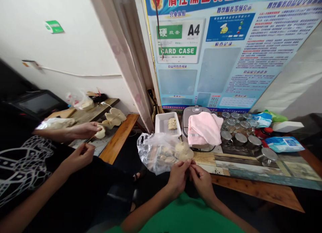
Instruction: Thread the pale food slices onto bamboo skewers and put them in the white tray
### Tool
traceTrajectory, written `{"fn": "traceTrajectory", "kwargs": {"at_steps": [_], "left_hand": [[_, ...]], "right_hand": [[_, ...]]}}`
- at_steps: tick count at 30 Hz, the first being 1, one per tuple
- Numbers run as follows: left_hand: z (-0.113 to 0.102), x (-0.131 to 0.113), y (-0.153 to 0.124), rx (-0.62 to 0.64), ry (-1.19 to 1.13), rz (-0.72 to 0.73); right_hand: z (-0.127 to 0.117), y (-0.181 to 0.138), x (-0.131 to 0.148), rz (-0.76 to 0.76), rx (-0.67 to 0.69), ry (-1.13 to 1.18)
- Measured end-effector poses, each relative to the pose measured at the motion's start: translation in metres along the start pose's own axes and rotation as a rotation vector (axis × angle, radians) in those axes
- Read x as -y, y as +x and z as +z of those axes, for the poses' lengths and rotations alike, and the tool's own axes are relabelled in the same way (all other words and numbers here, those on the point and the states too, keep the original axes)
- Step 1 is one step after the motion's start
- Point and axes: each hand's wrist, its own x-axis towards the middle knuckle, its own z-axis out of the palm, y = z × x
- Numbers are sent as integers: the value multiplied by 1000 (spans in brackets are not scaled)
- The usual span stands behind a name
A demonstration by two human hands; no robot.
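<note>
My left hand [179, 176] and my right hand [201, 179] meet in front of my green shirt, fingertips pinched together just below a round pale dough wrapper [185, 154]. What the fingers grip is too small to make out. The wrapper rests at the mouth of a clear plastic bag [156, 152] holding several more wrappers, at the table's near left corner.
A white tray [161, 123] with some filling, a cooker under a pink towel [204, 129] and several lidded metal jars [238, 138] stand on the patterned table [251, 166]. At left, another person's hands [85, 130] hold a dumpling and a stick over a second table.
</note>
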Motion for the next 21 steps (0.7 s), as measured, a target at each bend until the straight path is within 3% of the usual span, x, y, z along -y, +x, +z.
{"fn": "traceTrajectory", "kwargs": {"at_steps": [4,7,9,10,12,14,17,21], "left_hand": [[0,4,-1,-6,27,-18],[-13,4,2,60,193,8],[-35,-4,9,36,363,93],[-51,-11,15,-38,446,160],[-89,-29,30,-299,627,314],[-128,-52,48,-516,799,355],[-174,-81,77,-529,1084,366],[-194,-97,115,-461,1142,415]], "right_hand": [[1,-1,-3,11,0,-2],[-3,-1,-5,30,-24,-9],[-8,-4,-10,54,-46,-13],[-12,-7,-14,71,-60,-18],[-19,-15,-24,118,-88,-34],[-24,-26,-35,175,-94,-48],[-28,-40,-50,245,-78,-56],[-28,-47,-58,274,-104,-100]]}}
